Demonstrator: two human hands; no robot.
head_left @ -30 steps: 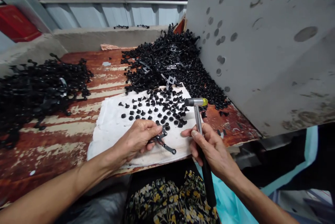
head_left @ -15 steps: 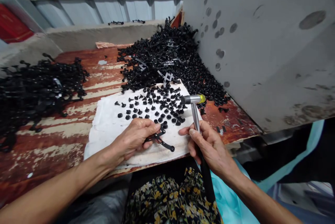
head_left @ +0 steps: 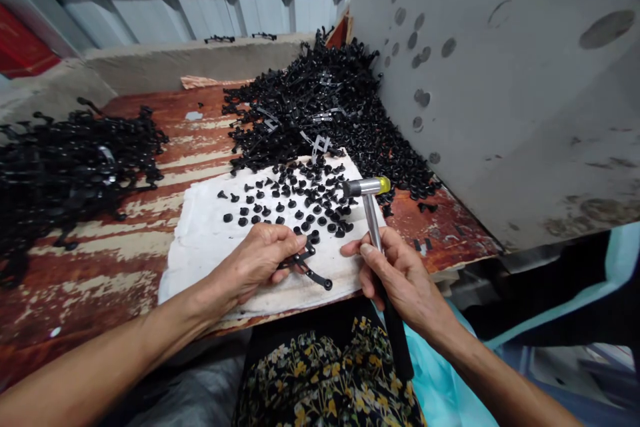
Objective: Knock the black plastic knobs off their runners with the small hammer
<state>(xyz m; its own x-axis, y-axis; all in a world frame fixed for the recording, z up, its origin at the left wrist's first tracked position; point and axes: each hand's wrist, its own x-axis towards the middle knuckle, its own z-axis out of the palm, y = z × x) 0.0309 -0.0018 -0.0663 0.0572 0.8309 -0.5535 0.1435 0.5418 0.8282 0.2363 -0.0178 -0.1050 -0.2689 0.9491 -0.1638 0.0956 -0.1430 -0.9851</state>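
My left hand (head_left: 267,255) pinches a black jointed linkage piece (head_left: 317,278) over the front of a white cloth (head_left: 200,247). One arm of the linkage sticks out to the right and ends in a round eye; the rest lies partly behind my fingers. My right hand (head_left: 393,267) is closed round the handle of a small hammer (head_left: 371,214), held upright at the cloth's right edge. Its metal head has a black face on the left and a yellow one on the right. Several black mushroom-shaped plugs (head_left: 300,215) are scattered over the cloth just beyond both hands.
A large heap of black linkage parts (head_left: 285,107) covers the back of the worn red-brown table (head_left: 175,167). Another pile (head_left: 65,160) lies at the left. A grey panel (head_left: 490,114) stands along the right side, and a low concrete ledge (head_left: 150,70) runs behind.
The hammer head has shifted very slightly left and up, and its handle's lower end now shows. My left hand keeps the linkage in the same place.
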